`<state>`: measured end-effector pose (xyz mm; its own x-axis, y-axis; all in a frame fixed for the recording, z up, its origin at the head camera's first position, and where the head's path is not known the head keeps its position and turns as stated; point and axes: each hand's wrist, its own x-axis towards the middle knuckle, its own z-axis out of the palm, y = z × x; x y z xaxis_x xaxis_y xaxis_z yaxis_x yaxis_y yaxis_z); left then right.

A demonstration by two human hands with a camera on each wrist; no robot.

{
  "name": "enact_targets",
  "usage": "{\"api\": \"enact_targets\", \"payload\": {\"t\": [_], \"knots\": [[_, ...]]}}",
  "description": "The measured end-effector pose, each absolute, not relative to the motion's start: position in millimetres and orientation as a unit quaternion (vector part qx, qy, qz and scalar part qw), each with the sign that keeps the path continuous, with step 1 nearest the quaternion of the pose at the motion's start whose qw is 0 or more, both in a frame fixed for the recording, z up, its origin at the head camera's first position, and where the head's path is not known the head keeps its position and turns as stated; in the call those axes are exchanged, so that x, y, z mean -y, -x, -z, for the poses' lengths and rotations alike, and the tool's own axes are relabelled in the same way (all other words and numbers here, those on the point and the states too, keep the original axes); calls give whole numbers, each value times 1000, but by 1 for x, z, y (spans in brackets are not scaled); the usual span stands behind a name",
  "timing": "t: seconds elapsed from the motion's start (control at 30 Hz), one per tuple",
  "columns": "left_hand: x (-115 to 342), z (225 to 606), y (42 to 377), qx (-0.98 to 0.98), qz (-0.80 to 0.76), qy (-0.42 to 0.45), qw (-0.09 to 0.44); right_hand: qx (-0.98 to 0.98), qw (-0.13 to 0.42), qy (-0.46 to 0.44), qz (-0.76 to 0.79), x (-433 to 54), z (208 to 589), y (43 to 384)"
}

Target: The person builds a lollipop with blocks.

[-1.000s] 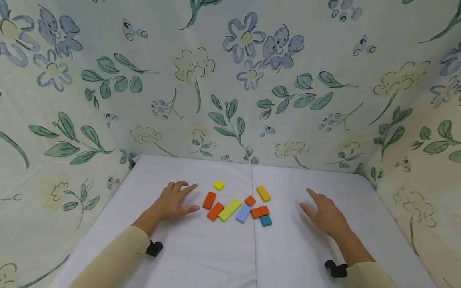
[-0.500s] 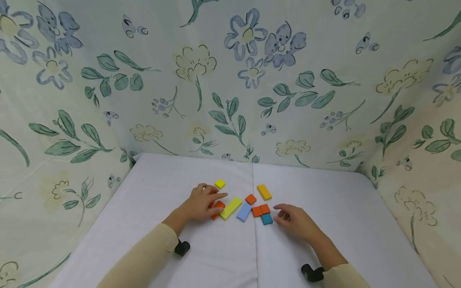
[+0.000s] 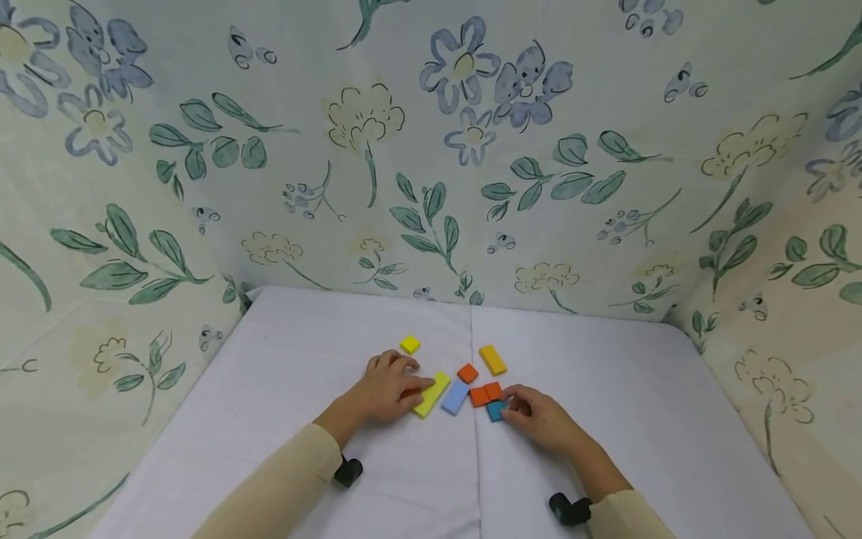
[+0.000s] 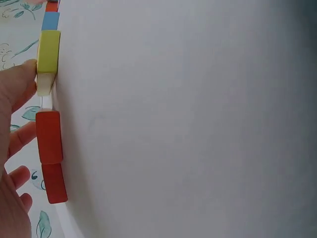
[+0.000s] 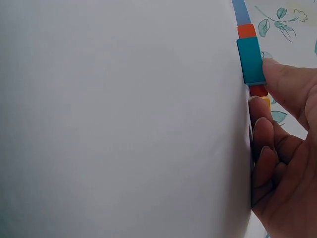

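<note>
My left hand (image 3: pixel 384 393) reaches over the left of the block group, thumb and forefinger at a yellow-green long block (image 3: pixel 426 406). In the left wrist view the thumb touches that block's upper edge; two red blocks (image 4: pixel 49 136) stand below the fingers, hidden under the hand in the head view. My right hand (image 3: pixel 542 419) is beside a teal block (image 3: pixel 495 411), its thumb at the block's edge and its other fingers loosely curled. Two small red squares (image 3: pixel 479 397) lie against the teal block. A blue block (image 3: pixel 455 397) lies between the hands.
Farther back on the white-covered table (image 3: pixel 350 314) lie a small yellow square (image 3: pixel 410 344), an amber block (image 3: pixel 493 359) and another red square (image 3: pixel 468 373). Floral cloth (image 3: pixel 364 247) rises behind the table and along both sides. A black wrist camera (image 3: pixel 569 509) sits at the right sleeve.
Both hands have moved inward to the blocks. The left now covers the two red blocks and reaches the yellow-green one; the right has come from the far right to the teal block.
</note>
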<state>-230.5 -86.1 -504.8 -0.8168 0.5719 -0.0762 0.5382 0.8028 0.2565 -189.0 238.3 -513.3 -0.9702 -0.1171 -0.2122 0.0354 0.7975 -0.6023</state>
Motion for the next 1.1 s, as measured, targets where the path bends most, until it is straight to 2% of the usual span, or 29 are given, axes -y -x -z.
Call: {"api": "enact_targets", "payload": {"t": [0.23,0.37,0.73,0.97,1.1], "knots": [[78,509,213,-943,-75,-324,-3,-935,132,17,329,-238,514,189],[73,508,203,-944,-58,-325,-22,-935,136,12,328,-238,513,188],[64,508,171,-948,-50,-314,-2,-931,124,8,342,-238,514,188],[67,521,160,-939,-164,-302,29,-931,121,5,345,-237,515,188],[68,530,155,-931,-239,-275,27,-933,117,6,341,-237,516,188]]}}
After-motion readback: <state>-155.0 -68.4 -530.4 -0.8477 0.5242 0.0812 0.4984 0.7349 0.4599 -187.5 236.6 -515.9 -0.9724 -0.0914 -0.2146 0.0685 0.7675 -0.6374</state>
